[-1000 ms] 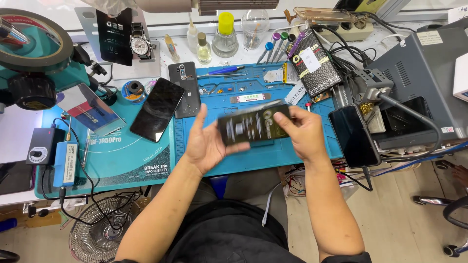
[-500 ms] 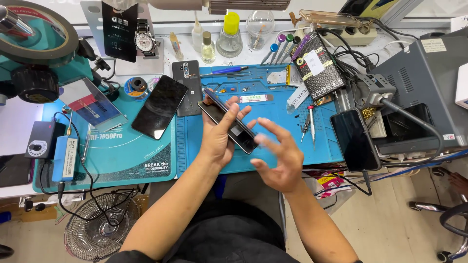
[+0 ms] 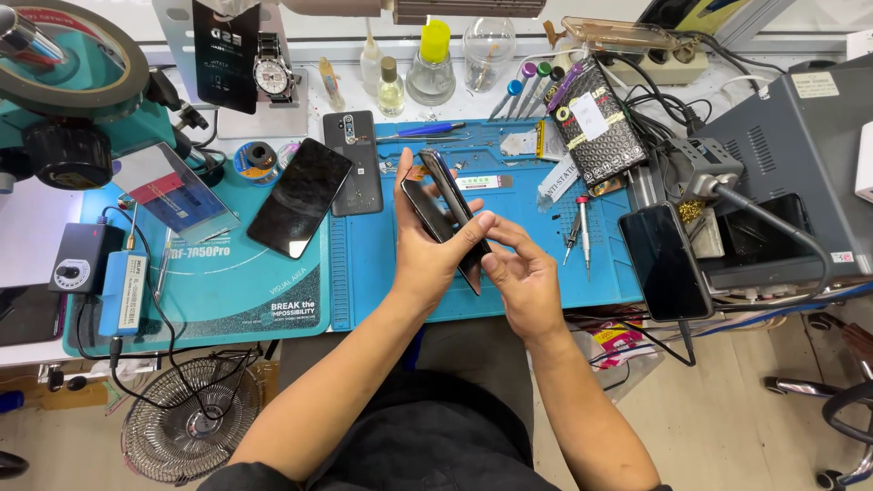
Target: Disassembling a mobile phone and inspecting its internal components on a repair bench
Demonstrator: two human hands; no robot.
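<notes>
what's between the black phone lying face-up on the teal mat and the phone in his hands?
Head view: a dark phone back cover lies flat between the black phone and the held phone, then bare blue mat.

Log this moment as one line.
left hand: holds dark phone on edge | right hand: fingertips at its lower end | over blue mat

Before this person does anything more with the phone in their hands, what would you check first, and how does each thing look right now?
1. Left hand grips the dark phone firmly: ok, thumb and fingers wrap its lower part.
2. Right hand is on the phone: ok, fingertips meet its lower edge.
3. Phone is over the blue work mat, not the floor: ok.
4. The phone's layers are aligned: cannot tell, two dark edges show, apart at the top.
5. Screwdriver within reach: ok, it lies on the mat beside the right hand.
6. Other phone out of the way: ok, flat on the teal mat.
</notes>
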